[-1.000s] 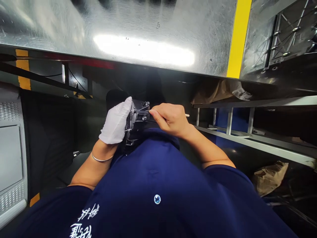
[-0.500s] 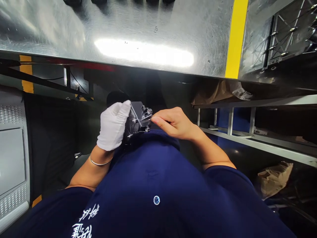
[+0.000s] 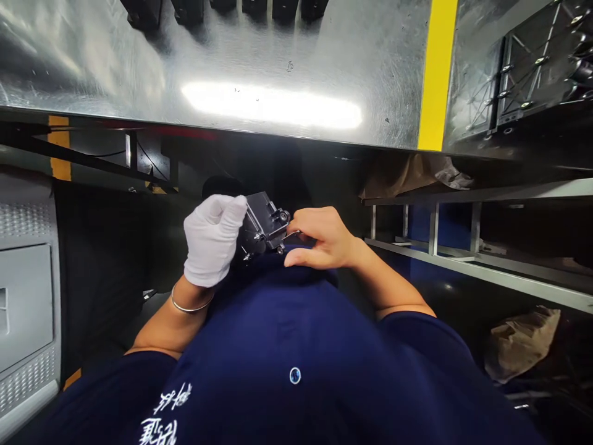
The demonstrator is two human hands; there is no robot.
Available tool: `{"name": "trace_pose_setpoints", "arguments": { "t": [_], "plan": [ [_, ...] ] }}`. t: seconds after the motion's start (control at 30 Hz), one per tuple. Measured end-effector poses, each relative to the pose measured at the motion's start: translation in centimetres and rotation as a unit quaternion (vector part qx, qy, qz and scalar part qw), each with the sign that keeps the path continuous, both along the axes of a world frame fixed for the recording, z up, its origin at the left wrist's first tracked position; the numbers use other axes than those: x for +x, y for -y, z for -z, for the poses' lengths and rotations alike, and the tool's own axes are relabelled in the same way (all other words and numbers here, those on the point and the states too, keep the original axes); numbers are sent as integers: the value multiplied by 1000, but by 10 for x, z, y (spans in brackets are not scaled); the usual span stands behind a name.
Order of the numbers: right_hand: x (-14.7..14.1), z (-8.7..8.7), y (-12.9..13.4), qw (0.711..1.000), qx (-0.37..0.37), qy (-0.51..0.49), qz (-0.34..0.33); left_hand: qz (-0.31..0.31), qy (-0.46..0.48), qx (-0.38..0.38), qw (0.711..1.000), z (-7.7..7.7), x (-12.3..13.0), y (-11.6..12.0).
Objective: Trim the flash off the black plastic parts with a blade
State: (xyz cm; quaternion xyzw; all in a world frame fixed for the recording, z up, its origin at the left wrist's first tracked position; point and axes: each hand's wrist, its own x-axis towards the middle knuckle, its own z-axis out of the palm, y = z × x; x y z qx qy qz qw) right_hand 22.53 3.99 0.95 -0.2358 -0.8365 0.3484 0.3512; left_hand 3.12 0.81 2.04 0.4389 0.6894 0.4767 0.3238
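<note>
My left hand [image 3: 213,238], in a white glove, grips the left edge of a dark, glossy part [image 3: 265,221] with ribs and small round bosses. The part is tilted and held close in front of my dark blue shirt. At its right side is my bare right hand [image 3: 322,238], thumb spread away from the bent fingers. A thin, shiny piece [image 3: 293,234] shows between the part and my right fingertips; whether the fingers grip it cannot be made out.
A metal table [image 3: 370,68] with a yellow stripe [image 3: 434,74] spans the top. Several black objects stand at its far edge, and a ribbed dark part [image 3: 532,80] lies at right. Below are a metal frame [image 3: 491,275] and brown paper [image 3: 523,343]. A grey unit stands left.
My right thumb has moved down and away from the fingers, which were pinched together at the part. The part has shifted slightly down and right. The whole view has moved a little.
</note>
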Motion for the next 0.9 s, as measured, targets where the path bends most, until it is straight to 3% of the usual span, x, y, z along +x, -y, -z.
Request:
{"name": "trace_pose_setpoints", "arguments": {
  "t": [0.13, 0.23, 0.3, 0.37, 0.43, 0.5, 0.7, 0.9],
  "plan": [
    [-6, 2, 5, 991, 109, 67, 33, 8, -23, -7, 1000, 4, 0, 1],
    [-5, 3, 5, 990, 123, 67, 25, 10, -25, 2, 1000, 5, -1, 3],
    [-3, 3, 2, 995, 80, 30, 46, 44, -8, 11, 999, 3, -3, 5],
    [-1, 1, -2, 994, 2, -19, 111, 110, 13, 15, 994, -2, -4, 7],
    [-2, -2, -7, 979, -74, -66, 175, 177, 24, 24, 984, -7, -2, 8],
    [-4, -6, -11, 966, -122, -108, 199, 207, 24, 40, 977, -10, 1, 8],
    [-16, -7, -15, 952, -168, -144, 214, 171, 10, 67, 983, -8, 3, 6],
    [-18, -1, -12, 958, -182, -143, 170, 165, 46, 66, 983, -7, 1, 8]
  ]
}}
